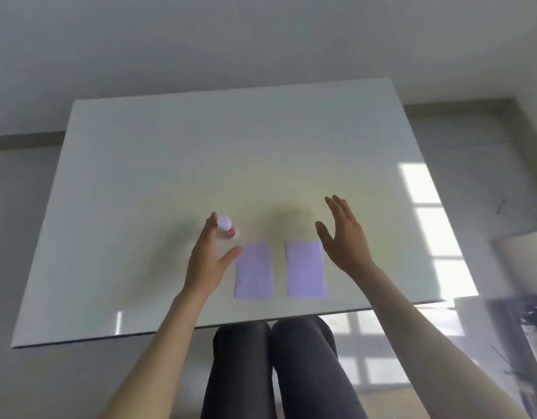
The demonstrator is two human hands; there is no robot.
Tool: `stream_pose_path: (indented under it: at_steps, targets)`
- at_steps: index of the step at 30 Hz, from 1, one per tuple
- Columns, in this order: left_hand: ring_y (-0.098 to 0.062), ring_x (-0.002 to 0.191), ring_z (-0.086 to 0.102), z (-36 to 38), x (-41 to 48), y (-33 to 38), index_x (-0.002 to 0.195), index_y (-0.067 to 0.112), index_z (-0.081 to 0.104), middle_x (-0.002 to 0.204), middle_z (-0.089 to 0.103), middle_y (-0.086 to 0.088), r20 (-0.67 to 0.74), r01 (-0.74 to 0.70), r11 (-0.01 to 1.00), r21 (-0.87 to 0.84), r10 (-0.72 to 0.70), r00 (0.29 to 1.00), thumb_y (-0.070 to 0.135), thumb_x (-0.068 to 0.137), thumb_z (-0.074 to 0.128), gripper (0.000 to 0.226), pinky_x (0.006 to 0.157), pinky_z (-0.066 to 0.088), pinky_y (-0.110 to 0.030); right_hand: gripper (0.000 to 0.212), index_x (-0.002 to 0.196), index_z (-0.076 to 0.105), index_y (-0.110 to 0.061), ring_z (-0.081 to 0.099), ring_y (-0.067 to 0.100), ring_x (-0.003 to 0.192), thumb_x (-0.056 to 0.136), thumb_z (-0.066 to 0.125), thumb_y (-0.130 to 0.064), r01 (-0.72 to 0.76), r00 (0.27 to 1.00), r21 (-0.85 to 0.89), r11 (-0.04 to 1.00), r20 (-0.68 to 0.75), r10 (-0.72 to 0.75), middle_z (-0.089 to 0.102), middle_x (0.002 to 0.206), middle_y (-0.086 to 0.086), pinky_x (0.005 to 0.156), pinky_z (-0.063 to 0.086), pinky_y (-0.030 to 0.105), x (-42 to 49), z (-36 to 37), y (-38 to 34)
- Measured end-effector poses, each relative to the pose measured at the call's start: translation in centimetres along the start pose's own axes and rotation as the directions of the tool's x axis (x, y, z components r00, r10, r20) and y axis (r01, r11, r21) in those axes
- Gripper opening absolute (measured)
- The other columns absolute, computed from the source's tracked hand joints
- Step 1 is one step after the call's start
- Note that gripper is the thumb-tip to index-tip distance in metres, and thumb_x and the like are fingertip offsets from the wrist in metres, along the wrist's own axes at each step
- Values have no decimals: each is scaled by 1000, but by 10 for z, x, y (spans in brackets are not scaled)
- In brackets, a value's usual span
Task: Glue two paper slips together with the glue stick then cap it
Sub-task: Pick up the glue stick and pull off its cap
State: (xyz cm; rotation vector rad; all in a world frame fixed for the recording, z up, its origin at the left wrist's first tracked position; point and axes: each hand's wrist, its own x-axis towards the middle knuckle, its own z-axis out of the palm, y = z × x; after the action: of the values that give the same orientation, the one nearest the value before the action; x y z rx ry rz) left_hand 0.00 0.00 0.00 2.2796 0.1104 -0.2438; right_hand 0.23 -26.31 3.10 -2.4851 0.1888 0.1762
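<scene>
Left hand (205, 261) fingers (209, 229) were spread open, tips right beside the glue stick (226, 230), which was stood upright and capped on the counter (170, 164); actual contact could not be told. Right hand (346, 237) was held open and raised, fingers extended, nothing gripped, above the far corner of the right paper slip (306, 269). The left paper slip (254, 270) was laid flat just beside it, a narrow gap between, both near the counter's front edge; dark-trousered knees (273, 358) were seen below.
</scene>
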Motion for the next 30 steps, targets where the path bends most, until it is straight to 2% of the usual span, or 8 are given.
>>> stream_pose_path:
  at_steps: [5,11,14,18,22,24,27,30]
  targets:
    - [5,89,61,36,18,-33,104,20,67,92,70,16,-309,-106,986,-127,63,949,26,85,65,20,76,41,-2,52,140,40,-8,36,26,139,92,55,-20,172,961,117,978,-240,-141,40,149,12,111,34,37,10,35,14]
    - [0,74,67,41,17,-39,104,21,67,87,71,7,-457,-310,892,-329,137,879,13,83,67,23,73,51,-14,37,125,58,-16,63,17,97,88,62,-21,454,851,235,860,-399,-340,57,129,2,82,43,12,-12,60,-7]
    - [10,79,59,34,-11,-32,111,19,66,93,59,14,-497,-447,877,-179,311,810,13,81,70,31,68,46,-3,37,122,59,-22,66,11,77,86,63,-32,481,860,340,808,-362,-360,64,109,-3,70,48,15,-41,68,-20]
    - [-3,80,52,17,-49,-9,106,13,70,94,54,5,-461,-553,825,114,537,706,7,75,75,32,74,39,-1,63,112,63,-20,68,20,54,80,42,-69,282,955,472,835,-218,-200,71,71,1,59,47,27,-66,59,-38]
    - [-9,83,54,8,-72,7,103,12,70,97,57,0,-415,-585,756,292,652,635,8,73,78,31,76,44,-14,65,67,66,-8,47,14,30,87,38,-64,269,963,485,832,-150,-223,57,40,2,43,42,17,-74,52,-54]
    - [-12,83,55,8,-78,8,101,11,70,97,59,-3,-410,-583,741,333,671,618,8,72,78,30,72,46,-22,48,64,62,-10,45,11,34,94,47,-44,328,944,478,815,-147,-294,55,45,0,44,39,18,-77,52,-53]
    - [-17,84,58,6,-84,5,101,10,70,97,59,-5,-403,-557,753,351,659,636,10,73,78,29,71,47,-24,12,98,62,-9,63,13,58,91,58,-18,373,903,547,749,-27,-430,65,77,4,55,51,23,-81,48,-47]
    - [-18,85,60,6,-86,6,102,10,70,98,59,-4,-390,-552,753,358,657,645,11,75,76,28,72,47,-25,36,111,61,-11,68,18,61,90,56,-40,319,939,524,790,-57,-340,69,86,5,54,52,26,-80,45,-49]
